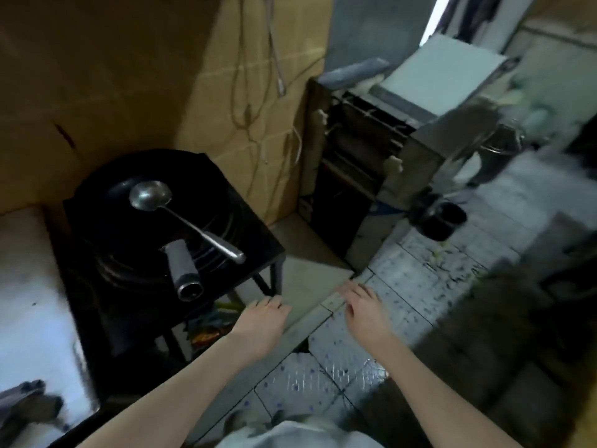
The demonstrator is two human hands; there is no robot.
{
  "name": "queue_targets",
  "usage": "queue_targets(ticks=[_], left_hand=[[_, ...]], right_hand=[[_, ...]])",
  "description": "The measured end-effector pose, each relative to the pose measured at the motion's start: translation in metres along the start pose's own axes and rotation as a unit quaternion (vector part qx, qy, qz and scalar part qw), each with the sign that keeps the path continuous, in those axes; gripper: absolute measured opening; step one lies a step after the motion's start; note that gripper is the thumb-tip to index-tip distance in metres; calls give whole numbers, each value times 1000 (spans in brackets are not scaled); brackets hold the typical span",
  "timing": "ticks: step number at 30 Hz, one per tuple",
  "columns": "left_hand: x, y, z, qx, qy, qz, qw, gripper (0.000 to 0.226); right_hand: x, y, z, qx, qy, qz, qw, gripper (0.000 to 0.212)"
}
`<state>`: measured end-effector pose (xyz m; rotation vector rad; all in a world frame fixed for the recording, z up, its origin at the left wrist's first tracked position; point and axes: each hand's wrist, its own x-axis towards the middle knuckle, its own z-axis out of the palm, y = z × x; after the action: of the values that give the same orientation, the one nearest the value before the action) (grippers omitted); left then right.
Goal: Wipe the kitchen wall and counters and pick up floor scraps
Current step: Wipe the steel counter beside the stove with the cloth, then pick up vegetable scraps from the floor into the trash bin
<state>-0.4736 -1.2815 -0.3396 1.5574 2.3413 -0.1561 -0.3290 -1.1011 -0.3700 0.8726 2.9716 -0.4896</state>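
Observation:
Both my hands reach forward and down over the tiled floor (326,379). My left hand (263,318) hangs by the front corner of the black stove stand (258,240), fingers relaxed, holding nothing. My right hand (363,308) is spread over the floor tiles, also holding nothing. Greenish scraps (449,257) lie scattered on the floor further ahead at the right. The wall (129,76) behind the stove is covered in brown cardboard. A white counter (29,286) lies at the left.
A black wok (106,202) with a metal ladle (151,197) sits on the stove stand. A dark metal machine (361,163) stands ahead by the wall. A black bucket (442,218) sits on the floor beyond it. Colourful bits (210,331) lie under the stand. A grey rag (26,399) rests on the counter.

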Motion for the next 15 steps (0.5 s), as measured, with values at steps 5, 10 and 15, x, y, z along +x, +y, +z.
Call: queue_targets(ticks=[5,10,15], left_hand=[[44,26,-15,30,2,102,994,40],[78,42,-25,37,-6,194,980,47],[106,63,-37,21,23,267,963,48]], right_hand=[[-37,34,-7,14,35,130,991,45],[-66,37,-3,33,65,260,963,48],[-80,35,-5,42,99,329,938,49]])
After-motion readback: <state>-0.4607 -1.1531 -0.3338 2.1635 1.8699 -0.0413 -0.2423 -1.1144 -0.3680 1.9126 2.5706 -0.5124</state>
